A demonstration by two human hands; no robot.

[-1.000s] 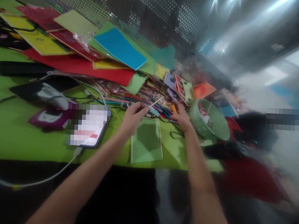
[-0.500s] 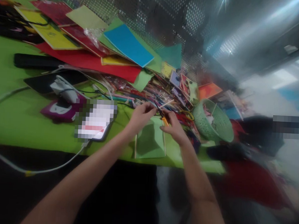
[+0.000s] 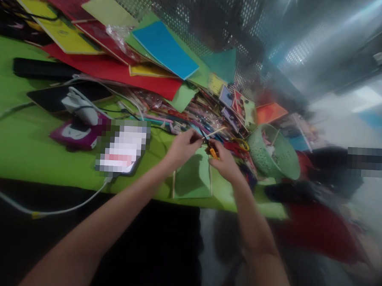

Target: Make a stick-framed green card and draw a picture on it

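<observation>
Green table (image 3: 14, 159), cluttered. Far left: stacked sheets, including yellow card (image 3: 58, 27), red sheet (image 3: 114, 70), blue card (image 3: 165, 47) on top. Below those, black flat item (image 3: 55, 96), purple item (image 3: 74, 133) with white charger (image 3: 80, 105) lying over it, then phone (image 3: 123, 146), screen lit, white cable (image 3: 78, 207) plugged in and looping off the table edge. Heap of sticks and pens (image 3: 195, 113) packed close behind the hands, crowding the space there. Yellow loop (image 3: 240, 143) and green basket (image 3: 282, 160) just right of the right hand; basket tilted, small bits inside. Light green card (image 3: 188, 185), pale strips down both sides, flat near the front edge, top part covered by the hands.

Both forearms reach forward, hands meeting over the card's far end. Left hand (image 3: 182, 147): fingers pinched closed on a thin pale stick (image 3: 217, 131), tip angled up and right. Right hand (image 3: 224, 159): curled round an orange-handled tool (image 3: 213, 152), dark end at the stick; probably scissors, too blurred to confirm, blade opening can't be told.
</observation>
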